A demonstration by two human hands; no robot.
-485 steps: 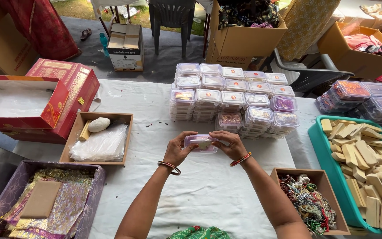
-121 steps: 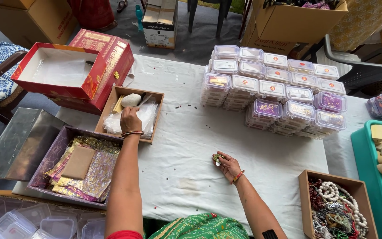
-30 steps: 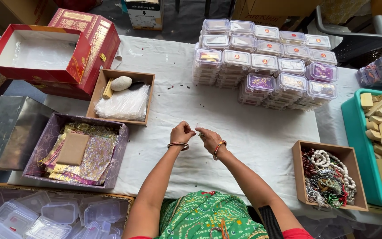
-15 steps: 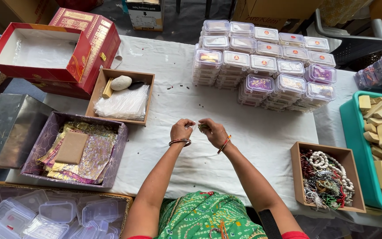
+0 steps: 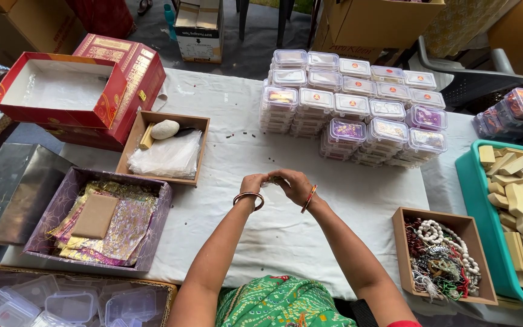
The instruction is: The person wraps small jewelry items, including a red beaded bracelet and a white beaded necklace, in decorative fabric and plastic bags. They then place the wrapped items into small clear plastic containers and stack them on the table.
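Fingertips of our left hand (image 5: pixel 253 183) and right hand (image 5: pixel 290 183) meet, pinching something too small for us to name, held just above the white table cloth (image 5: pixel 286 230) midway between the jewellery box (image 5: pixel 440 257) and the pouch tray (image 5: pixel 101 224) so both stay within reach

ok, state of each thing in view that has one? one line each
left hand: fingertips meeting the right hand's, pinching something too small to tell
right hand: same, raised over the white tablecloth
red cardboard gift box: open, lid off
stacked clear plastic boxes: lids shut, filled
brown tray of beaded strings: open, full
purple tray of foil sheets: open, partly filled
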